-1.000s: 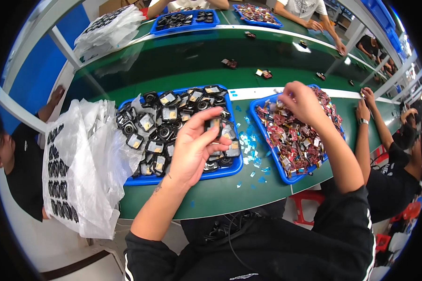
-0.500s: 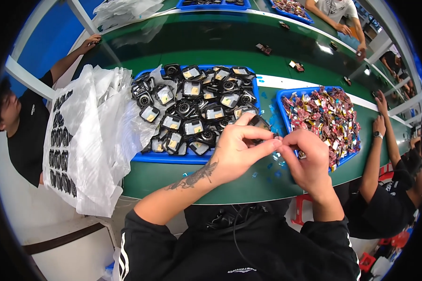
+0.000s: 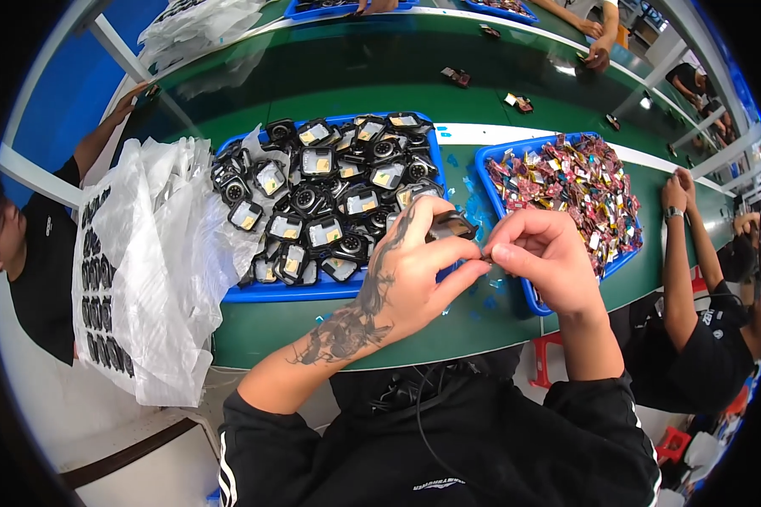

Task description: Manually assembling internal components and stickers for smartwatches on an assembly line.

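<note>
Close together over the bench, my left hand [image 3: 410, 266] and my right hand [image 3: 545, 258] meet at the fingertips. A black smartwatch case [image 3: 451, 226] is gripped in the fingers of the left hand, its glossy side partly showing. My right thumb and index finger pinch at a tiny dark piece [image 3: 486, 253] beside the left fingertips; its kind is too small to make out. Left of my hands is a blue tray [image 3: 313, 291] heaped with black smartwatch cases [image 3: 323, 232], several with pale inner faces up. Just right stands another blue tray [image 3: 503, 221], piled with small reddish-brown electronic parts [image 3: 571, 194].
White translucent plastic sheets [image 3: 165, 262] drape over the bench's left end. Blue film scraps [image 3: 473, 203] are scattered between the trays. Beyond runs a green conveyor belt [image 3: 355, 72] with small parts [image 3: 457, 77] on it. Co-workers sit at left, right and across.
My left hand has rolled so more of its tattooed back shows, still gripping the watch case. Both hands stay joined at the fingertips. The whole view has shifted slightly.
</note>
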Available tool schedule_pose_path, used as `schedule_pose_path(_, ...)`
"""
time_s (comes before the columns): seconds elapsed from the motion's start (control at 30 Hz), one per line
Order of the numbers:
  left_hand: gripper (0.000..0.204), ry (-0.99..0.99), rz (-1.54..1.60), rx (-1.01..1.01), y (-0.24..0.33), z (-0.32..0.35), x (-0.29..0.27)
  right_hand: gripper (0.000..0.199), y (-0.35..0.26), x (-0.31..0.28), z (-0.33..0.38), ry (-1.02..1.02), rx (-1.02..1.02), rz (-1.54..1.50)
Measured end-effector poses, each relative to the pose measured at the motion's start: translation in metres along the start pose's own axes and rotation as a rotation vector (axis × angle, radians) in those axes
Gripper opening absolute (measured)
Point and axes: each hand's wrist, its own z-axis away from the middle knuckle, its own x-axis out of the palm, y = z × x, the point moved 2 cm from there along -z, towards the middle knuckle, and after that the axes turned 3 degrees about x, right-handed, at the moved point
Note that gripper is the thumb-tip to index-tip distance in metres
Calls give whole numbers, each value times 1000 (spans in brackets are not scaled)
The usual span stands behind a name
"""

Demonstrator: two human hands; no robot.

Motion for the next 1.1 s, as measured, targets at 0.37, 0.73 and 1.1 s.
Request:
schedule_pose_path(0.37,28,83,-400,646,3,5,8,15,22,-9,-1,-229,276,-284)
schedule_pose_path(0.73,12,239,68,-114,-8,-1,-8,10,10,-9,-3,392,-399,822)
schedule_pose_path(1.1,17,41,96,-143,-1,7,11,11,23,15,8,186,-274,121)
